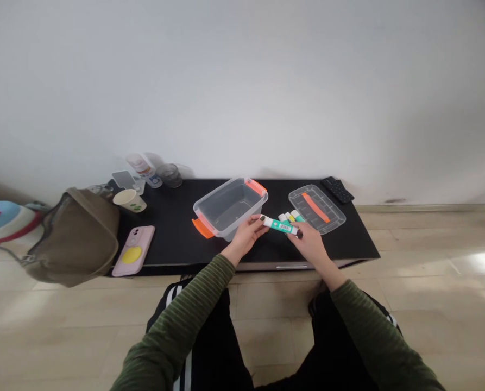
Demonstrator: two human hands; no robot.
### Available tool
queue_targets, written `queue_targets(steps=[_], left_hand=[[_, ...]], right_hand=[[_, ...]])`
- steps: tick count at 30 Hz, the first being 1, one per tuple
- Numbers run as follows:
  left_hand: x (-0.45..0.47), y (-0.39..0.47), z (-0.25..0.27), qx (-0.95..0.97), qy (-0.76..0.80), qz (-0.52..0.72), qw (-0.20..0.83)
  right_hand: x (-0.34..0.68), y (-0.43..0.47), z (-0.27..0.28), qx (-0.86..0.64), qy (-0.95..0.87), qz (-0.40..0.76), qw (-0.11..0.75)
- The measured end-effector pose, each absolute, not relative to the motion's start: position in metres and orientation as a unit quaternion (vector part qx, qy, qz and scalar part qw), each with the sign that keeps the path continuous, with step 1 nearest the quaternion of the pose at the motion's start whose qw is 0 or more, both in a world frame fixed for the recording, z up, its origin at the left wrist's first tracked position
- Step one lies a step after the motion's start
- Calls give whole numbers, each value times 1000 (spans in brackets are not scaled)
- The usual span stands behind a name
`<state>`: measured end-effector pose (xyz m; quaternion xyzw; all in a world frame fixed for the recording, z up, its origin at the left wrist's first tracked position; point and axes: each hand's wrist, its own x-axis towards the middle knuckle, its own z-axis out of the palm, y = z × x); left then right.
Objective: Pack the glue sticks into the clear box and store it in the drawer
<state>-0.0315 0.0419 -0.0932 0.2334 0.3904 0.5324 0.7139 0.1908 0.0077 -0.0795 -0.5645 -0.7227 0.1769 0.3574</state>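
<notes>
A green and white glue stick (281, 225) is held lengthwise between my two hands, above the front of the black cabinet top. My left hand (247, 236) pinches its left end, and my right hand (309, 243) grips the right end. Behind it lie several more glue sticks (290, 216) with white and yellow caps, partly hidden by the held one. To the left stands a clear plastic box (230, 203) without its lid, its orange clips folded outward. The clear lid (335, 217) with an orange handle lies flat to the right.
On the left are a pink phone (133, 251), a paper cup (130, 201), a dark glass (169, 175), a white bottle (144, 169) and a brown bag (77, 233). A black remote or small keypad (337, 189) lies at the back right. The wall (242, 87) rises behind the cabinet (177, 244).
</notes>
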Motion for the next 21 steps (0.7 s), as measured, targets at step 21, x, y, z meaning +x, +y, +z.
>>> queue_targets(steps=[21], left_hand=[[-31, 40, -93, 308, 376, 507, 712]], right_hand=[[181, 3, -68, -588, -620, 452, 256]])
